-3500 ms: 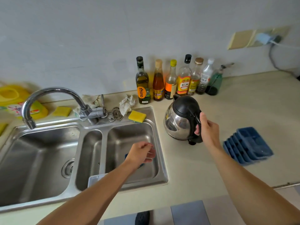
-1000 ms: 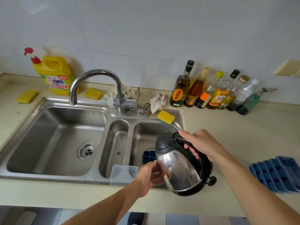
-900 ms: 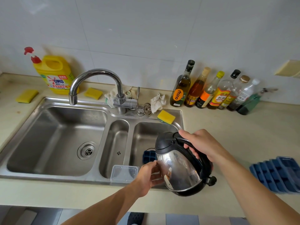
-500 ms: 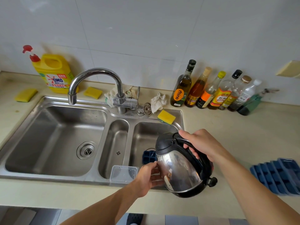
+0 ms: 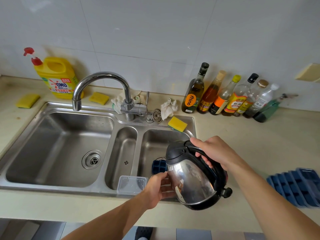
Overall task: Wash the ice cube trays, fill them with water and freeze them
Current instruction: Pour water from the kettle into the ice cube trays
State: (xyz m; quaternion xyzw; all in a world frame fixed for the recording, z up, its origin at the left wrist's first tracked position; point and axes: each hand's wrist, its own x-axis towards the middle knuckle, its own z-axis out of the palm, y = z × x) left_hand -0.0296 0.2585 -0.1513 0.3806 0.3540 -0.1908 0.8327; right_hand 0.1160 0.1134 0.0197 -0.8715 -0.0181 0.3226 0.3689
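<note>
We see one blue ice cube tray [image 5: 158, 167] on floor of right sink basin [image 5: 155, 141]. Left hand [image 5: 160, 187], fingers loosely spread, steadies tilted kettle [image 5: 192, 179]. Right hand [image 5: 214, 151] wraps handle. Filling apparently just beginning. Tray stack [image 5: 297, 187] waits on counter, unfilled, unfrozen.
</note>
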